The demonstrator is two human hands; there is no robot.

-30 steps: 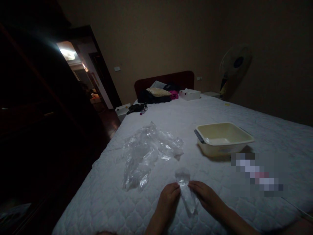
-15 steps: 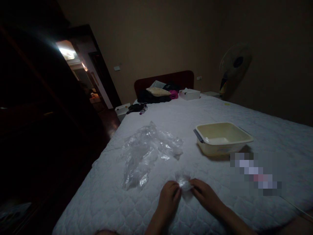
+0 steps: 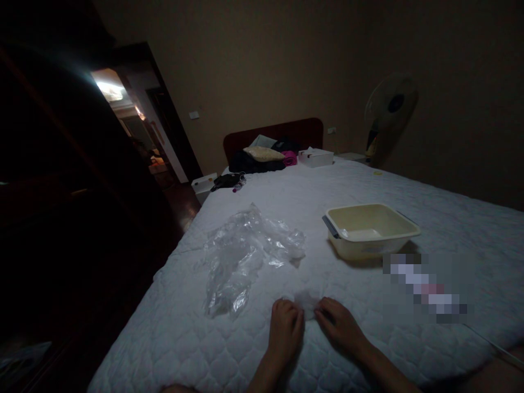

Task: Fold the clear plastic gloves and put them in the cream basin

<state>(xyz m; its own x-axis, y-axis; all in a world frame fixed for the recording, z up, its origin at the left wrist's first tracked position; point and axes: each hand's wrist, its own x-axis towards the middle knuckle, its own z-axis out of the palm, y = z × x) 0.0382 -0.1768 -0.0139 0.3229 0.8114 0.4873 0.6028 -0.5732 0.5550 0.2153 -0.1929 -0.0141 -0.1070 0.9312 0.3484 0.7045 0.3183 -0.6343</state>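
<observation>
Between my two hands is a small clear plastic bag, thin and crumpled, just above or on the white quilted bed cover. My left hand pinches its left side, with the fingers curled. On the other side, my right hand grips the bag's right edge between thumb and fingers. A loose heap of clear plastic bags lies on the bed ahead and to the left. To the right stands a cream plastic basin with grey handles; its visible inside holds nothing I can make out.
A blurred-out object with a cord lies right of my hands. At the far end are a pillow, dark clothes, a white box and the headboard. A fan stands at the far right.
The plastic bag between my hands looks flatter and less bunched than before. My hands have shifted only slightly, and the view has moved a little.
</observation>
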